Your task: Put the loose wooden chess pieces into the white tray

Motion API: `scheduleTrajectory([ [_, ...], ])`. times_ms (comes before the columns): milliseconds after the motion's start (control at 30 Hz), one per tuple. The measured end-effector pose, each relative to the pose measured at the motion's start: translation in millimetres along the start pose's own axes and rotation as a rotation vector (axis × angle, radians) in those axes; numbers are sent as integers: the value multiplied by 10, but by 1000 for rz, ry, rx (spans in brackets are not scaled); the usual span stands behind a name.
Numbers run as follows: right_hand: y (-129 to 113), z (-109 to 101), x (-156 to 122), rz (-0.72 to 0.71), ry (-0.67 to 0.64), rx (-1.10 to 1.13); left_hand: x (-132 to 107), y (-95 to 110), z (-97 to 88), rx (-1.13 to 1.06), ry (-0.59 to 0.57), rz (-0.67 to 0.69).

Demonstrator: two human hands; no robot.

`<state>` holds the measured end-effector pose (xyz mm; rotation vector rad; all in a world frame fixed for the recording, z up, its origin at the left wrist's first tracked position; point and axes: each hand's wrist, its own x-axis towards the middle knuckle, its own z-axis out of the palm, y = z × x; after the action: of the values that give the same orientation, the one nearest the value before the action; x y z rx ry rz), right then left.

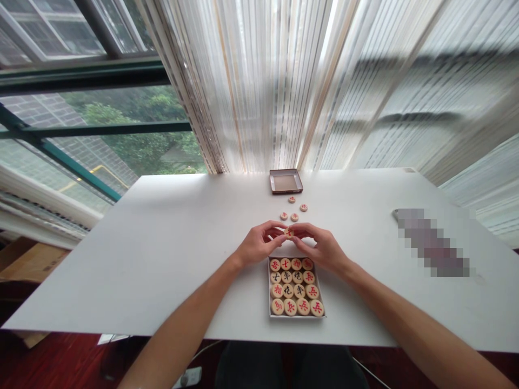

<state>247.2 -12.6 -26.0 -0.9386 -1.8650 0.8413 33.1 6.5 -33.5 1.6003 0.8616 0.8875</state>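
Note:
Between the fingertips of my left hand [259,240] and my right hand [318,243] is a round wooden Chinese chess piece [288,232] with a red character, its face turned toward me. Both hands are closed in a pinch at its two sides, just above the table. Below them sits an open box [270,289] filled with rows of Chinese chess pieces [287,277], some marked red and some black. Beyond my hands, several loose red-marked pieces [294,217] lie on the table.
A shallow box lid [286,183] lies near the back edge of the white table [182,243]. A blurred-out object [433,243] rests at the right. String curtains [275,81] hang behind the table, beside a window [133,119]. A cardboard box [32,259] stands at the lower left.

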Motion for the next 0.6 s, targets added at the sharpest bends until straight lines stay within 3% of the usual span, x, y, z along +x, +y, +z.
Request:
scheduleTrajectory([
  [600,21,14,6,1,22,-9,3,-17,5,7,26,-28],
])
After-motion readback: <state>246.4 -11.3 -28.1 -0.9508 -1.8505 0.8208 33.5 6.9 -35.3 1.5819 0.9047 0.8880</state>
